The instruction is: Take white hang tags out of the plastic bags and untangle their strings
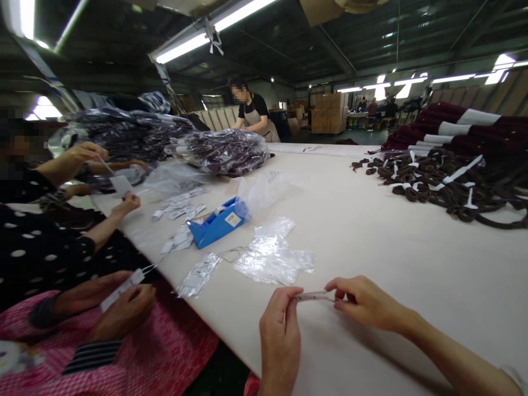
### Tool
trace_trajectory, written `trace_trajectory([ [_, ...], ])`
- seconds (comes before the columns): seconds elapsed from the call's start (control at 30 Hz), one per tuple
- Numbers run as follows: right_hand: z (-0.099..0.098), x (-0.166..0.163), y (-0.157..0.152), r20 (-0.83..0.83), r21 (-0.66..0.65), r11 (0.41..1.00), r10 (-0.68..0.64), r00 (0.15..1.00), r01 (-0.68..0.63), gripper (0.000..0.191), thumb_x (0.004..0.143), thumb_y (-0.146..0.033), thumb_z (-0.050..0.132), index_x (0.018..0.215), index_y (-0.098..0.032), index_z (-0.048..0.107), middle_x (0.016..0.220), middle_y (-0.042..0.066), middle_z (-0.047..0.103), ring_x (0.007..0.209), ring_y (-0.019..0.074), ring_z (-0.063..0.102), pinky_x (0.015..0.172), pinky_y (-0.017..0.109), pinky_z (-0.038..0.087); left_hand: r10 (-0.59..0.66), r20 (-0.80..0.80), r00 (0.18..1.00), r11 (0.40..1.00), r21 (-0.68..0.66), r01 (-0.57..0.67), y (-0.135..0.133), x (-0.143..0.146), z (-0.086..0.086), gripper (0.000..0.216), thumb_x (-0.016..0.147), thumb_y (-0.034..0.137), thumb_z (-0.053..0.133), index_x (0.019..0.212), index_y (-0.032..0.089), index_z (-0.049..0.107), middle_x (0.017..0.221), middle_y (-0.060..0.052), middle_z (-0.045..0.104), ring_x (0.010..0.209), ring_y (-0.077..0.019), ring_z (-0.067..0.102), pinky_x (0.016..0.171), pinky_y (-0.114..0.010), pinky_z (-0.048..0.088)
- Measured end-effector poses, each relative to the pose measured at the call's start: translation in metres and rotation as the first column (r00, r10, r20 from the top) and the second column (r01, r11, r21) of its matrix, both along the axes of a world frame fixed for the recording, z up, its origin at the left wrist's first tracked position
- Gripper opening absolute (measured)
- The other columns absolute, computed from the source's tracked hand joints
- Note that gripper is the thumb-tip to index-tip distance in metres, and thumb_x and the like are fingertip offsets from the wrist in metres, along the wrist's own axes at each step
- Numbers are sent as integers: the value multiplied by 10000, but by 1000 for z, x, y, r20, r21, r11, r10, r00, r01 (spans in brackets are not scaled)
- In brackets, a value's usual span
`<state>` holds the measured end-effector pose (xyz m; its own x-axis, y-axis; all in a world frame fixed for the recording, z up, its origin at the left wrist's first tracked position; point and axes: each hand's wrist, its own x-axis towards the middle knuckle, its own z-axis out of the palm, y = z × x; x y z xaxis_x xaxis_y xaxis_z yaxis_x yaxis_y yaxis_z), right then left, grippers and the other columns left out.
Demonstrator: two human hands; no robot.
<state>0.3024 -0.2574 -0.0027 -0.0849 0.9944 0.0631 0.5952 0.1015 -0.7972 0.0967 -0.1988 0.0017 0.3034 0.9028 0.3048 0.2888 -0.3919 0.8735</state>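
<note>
Both hands are working low over the white table (371, 231). The left hand (280, 330) is pinching one end of a small clear strip (313, 296) between thumb and fingers; the right hand (363, 302) is pinching the other end, at three o'clock from the left. The strip is lying level between the fingertips, just above the tabletop. One blue tape dispenser (216, 224) is sitting at eleven o'clock. A pile of clear bags (272, 258), count not determinable, is lying at twelve o'clock. Two co-worker hands (119, 308) are holding one white tag (124, 289) at nine o'clock.
</note>
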Motion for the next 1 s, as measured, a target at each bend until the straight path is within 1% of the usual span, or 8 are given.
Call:
trace_trajectory([
  [0.07,8,14,-2,-101,-44,998,46,994,-50,260,845,-222,559,1092,-223,638,760,-9,660,625,139,566,571,247,436,44,8,999,998,-40,-43,4,-5,2,168,861,248,504,918,222,660,905,-16,681,892,-204,615,833,-305,451],
  [0.17,19,29,-5,-411,-122,990,10,912,-66,376,839,-273,623,1203,-201,560,759,-15,604,582,108,507,479,201,396,90,32,995,986,-142,-85,8,-8,0,169,845,266,519,924,210,657,920,-22,697,905,-215,624,847,-319,454],
  [0.27,26,30,-6,-691,-107,992,-27,722,-65,437,800,-250,701,1211,-206,559,707,-42,566,602,99,506,577,224,450,106,48,993,974,-207,-94,8,-6,-2,175,838,278,526,932,205,654,935,-24,704,916,-218,630,856,-326,456],
  [0.4,30,19,-6,-942,-77,996,-55,332,-54,319,824,-265,707,1125,-212,616,658,-68,512,640,88,514,917,391,458,152,48,987,983,-113,-146,5,-5,0,164,838,289,539,914,210,662,917,-20,699,910,-211,623,861,-314,456],
  [0.47,30,16,-5,-971,-134,990,-120,208,-51,276,837,-249,698,1101,-211,625,688,-61,514,617,70,490,892,370,478,163,64,985,986,-33,-161,4,-6,1,152,835,287,552,902,216,668,896,-14,693,893,-203,620,849,-299,463],
  [0.53,29,16,-4,-973,-167,985,-160,168,-32,233,841,-222,693,1066,-205,634,692,-60,509,551,49,429,769,283,506,152,89,984,988,27,-155,2,-7,1,139,831,285,566,888,220,675,878,-10,687,877,-196,619,832,-285,474],
  [0.77,46,10,-13,-963,-118,988,-90,255,-98,255,813,-276,727,1036,-207,624,734,-26,554,525,62,435,518,209,432,92,172,981,985,132,-115,2,-11,-4,103,828,255,597,866,229,689,899,-10,677,890,-186,620,857,-282,491],
  [1.0,63,8,-25,-725,-213,962,-39,688,-169,199,909,-377,583,974,-189,589,889,21,624,597,123,632,526,226,427,79,196,977,981,160,-111,1,-14,0,132,847,233,589,932,240,690,966,-13,684,946,-187,623,904,-303,486],
])
